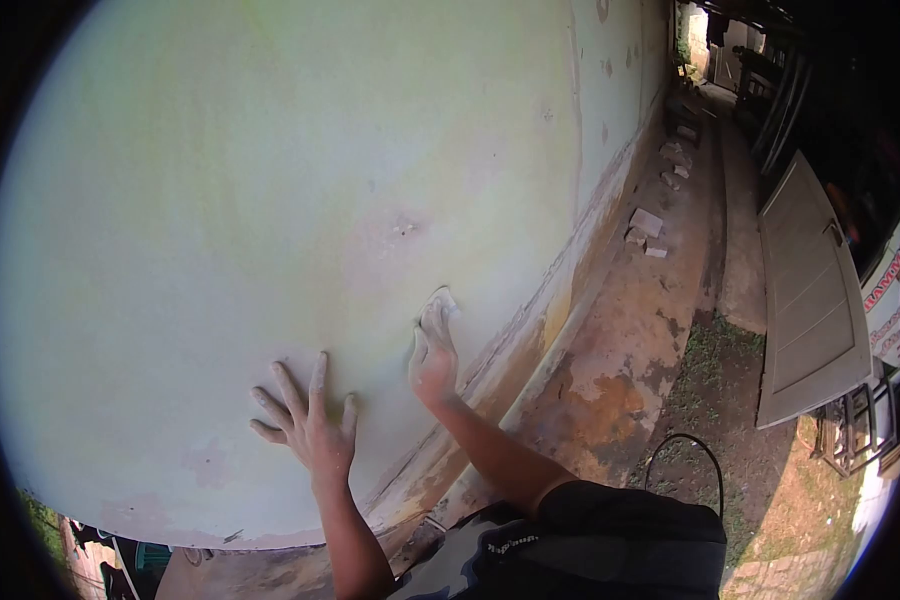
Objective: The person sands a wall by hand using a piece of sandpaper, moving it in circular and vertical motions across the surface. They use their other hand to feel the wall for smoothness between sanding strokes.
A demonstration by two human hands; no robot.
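Observation:
A large pale green wall (220, 220) fills the left and middle of the head view, with faint patches and small chips in its surface. My left hand (315, 425) lies against it low down, fingers spread, with nothing in it. To the right, my right hand (434, 360) presses on the wall with its fingers held together. Whitish dust covers the fingers of both hands. A pale edge shows at the right fingertips, but what lies under them, if anything, is hidden. A chipped spot (404, 226) sits above my right hand.
A stained concrete strip (610, 370) runs along the wall's base. Broken light blocks (647, 222) lie farther along it. At right, a door panel (810, 300) leans near stacked frames (855, 430). A dark hose loop (685, 437) rises beside the grass (705, 390).

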